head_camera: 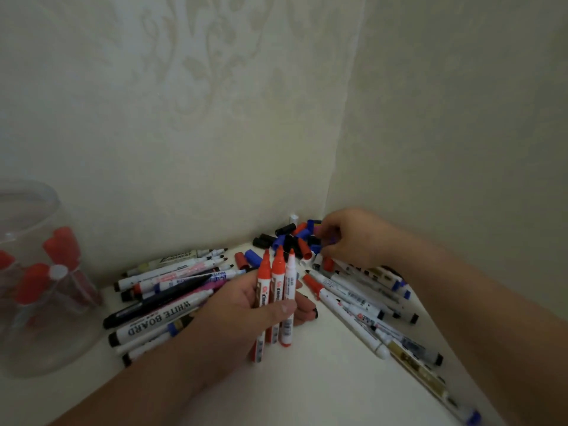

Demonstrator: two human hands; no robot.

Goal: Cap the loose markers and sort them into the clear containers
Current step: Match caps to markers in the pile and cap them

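Capping stage: early, most undone.
Left hand (242, 312): grasps three red markers (278, 284), just in front of cap pile (289, 241).
Right hand (356, 238): fingers curled in cap pile, grasp unclear.
Clear container (30, 348): well left of pile, some reds inside.
Loose markers (172, 281): either side of pile, mostly uncapped.

A white surface (307, 379) set into a wallpapered corner carries a jumble of uncapped markers (159, 321) fanned out at left, with a second spread of markers (347, 295) lying along the right-hand wall. Loose red, blue and black caps (289, 241) lie heaped in the corner itself. A clear container (33, 333) holding red-capped markers (63, 241) stands at the far left.
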